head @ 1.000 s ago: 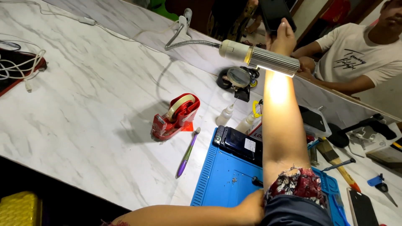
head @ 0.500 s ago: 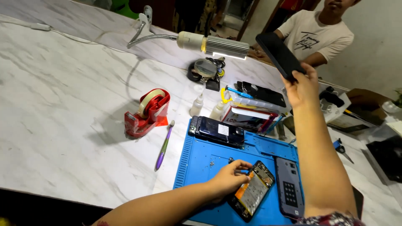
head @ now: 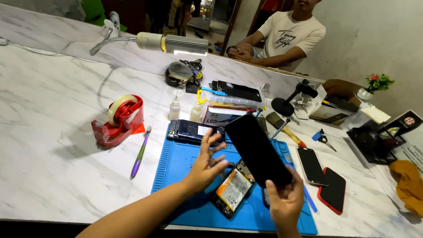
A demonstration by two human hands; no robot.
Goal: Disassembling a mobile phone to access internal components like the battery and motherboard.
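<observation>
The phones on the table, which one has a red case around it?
The phone at the far right, lying on the bare marble beside the blue mat. Its black neighbour shows no red edge, and the others lie on the mat.

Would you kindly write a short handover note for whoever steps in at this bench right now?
Right hand: grip on the lower end of the black phone screen panel, held tilted above the blue repair mat.
Left hand: open, fingers spread, hovering over the mat beside the opened phone.
Done: the phone lies open, battery showing.
Left: the panel is not on the phone.
Nearby: a dark phone at the mat's far edge.
</observation>
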